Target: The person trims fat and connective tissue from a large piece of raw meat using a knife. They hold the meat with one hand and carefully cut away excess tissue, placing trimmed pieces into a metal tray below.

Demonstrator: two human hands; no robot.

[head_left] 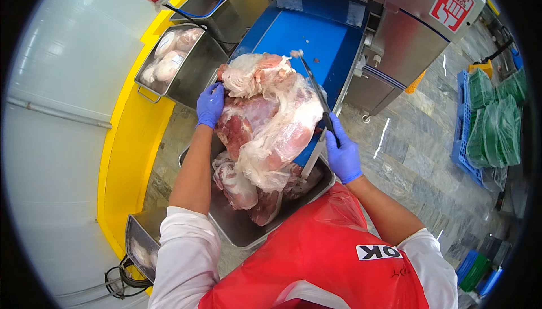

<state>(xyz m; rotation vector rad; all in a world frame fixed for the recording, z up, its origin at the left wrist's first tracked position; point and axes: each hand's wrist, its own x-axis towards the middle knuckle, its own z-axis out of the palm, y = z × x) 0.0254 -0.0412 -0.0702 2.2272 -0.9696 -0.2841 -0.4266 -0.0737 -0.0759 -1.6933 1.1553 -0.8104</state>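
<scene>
A large piece of raw meat, dark red with white fat and loose membrane, lies over the near end of a blue conveyor belt and hangs toward a metal tub. My left hand, in a blue-purple glove, grips the meat's left edge; its fingertips are partly hidden. On the other side, my right hand, gloved alike, is closed around the black handle of a long, slim knife. The blade points up and away along the meat's right side, with a small pale scrap at its tip. More meat lies in the tub below.
At left, a metal bin holds pale bagged meat beside a yellow wall guard. A steel machine surrounds the belt's far end. Green wrapped stacks stand on a blue pallet at right. Another bin stands lower left.
</scene>
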